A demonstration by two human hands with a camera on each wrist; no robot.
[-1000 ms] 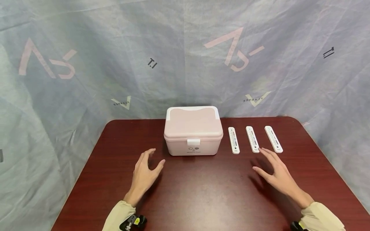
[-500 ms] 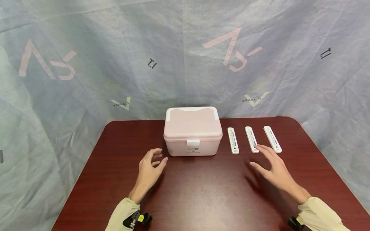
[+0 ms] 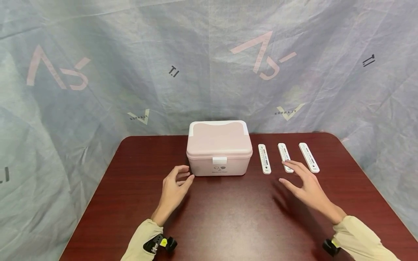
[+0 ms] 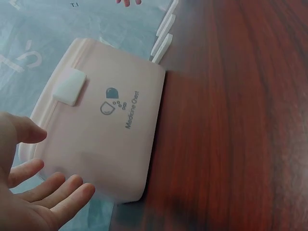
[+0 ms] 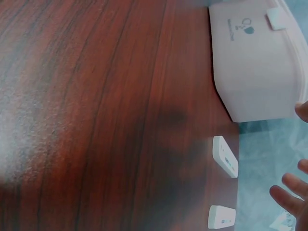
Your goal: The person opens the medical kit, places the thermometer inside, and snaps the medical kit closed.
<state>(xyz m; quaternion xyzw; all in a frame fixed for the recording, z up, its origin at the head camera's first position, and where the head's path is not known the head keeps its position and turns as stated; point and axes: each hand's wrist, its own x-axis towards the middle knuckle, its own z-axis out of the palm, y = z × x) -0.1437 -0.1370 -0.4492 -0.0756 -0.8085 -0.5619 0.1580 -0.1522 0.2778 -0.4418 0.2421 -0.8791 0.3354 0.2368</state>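
A pink medicine chest (image 3: 219, 145) with a lowered lid and a white front latch (image 3: 220, 160) stands at the table's far side. My left hand (image 3: 174, 190) hovers at its front left corner, fingers loosely bent and holding nothing; in the left wrist view the fingers (image 4: 57, 192) spread before the chest front. To the right of the chest lie three white thermometers: a left one (image 3: 264, 159), a middle one (image 3: 283, 152) and a right one (image 3: 308, 157). My right hand (image 3: 307, 186) is over the table, its relaxed fingertips overlapping the middle thermometer's near end in the head view.
The dark red wooden table (image 3: 228, 214) has rounded far corners. A grey-blue printed cloth (image 3: 209, 65) hangs right behind it and along both sides. Each wrist wears a black strap with a camera, the left strap (image 3: 160, 243) showing best.
My left hand has moved right and forward, closer to the chest. The right hand has shifted slightly left and forward over the middle thermometer. Chest and thermometers stay put.
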